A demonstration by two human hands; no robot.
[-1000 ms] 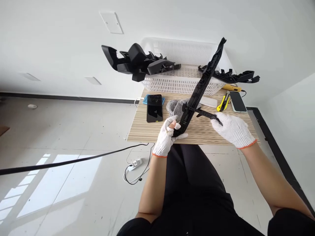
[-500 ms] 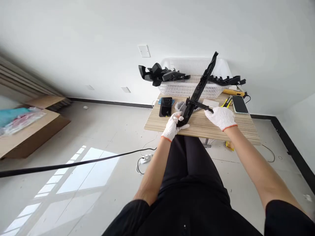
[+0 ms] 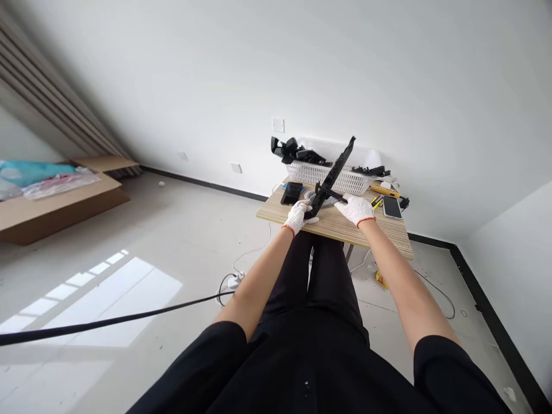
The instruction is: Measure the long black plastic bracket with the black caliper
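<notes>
A long black plastic part (image 3: 334, 172) slants up and to the right over the front of the small table (image 3: 276, 210). White knit gloves with orange cuffs cover both hands. My left hand (image 3: 298, 215) is closed round its lower end. Across the long part lies a thin black plastic strip (image 3: 335, 194), and my right hand (image 3: 354, 209) grips the strip's right end. Behind them stands a white plastic basket (image 3: 317, 171) with black plastic parts (image 3: 297, 152) lying over its rim. A black box-like part (image 3: 292, 192) rests left of my left hand.
On the table's right are a phone (image 3: 391, 207), a yellow-handled tool (image 3: 383, 191) and yellow-and-black pliers or cutters (image 3: 376, 202). A grey mesh-like bundle (image 3: 309, 196) lies beneath the long part. A black cable (image 3: 129, 317) runs leftward near my left arm. A cardboard box (image 3: 64, 201) stands on the left.
The camera view has shifted, so the table sits lower and looks smaller. Both hands keep their hold on the black parts, and the strip still crosses the long part.
</notes>
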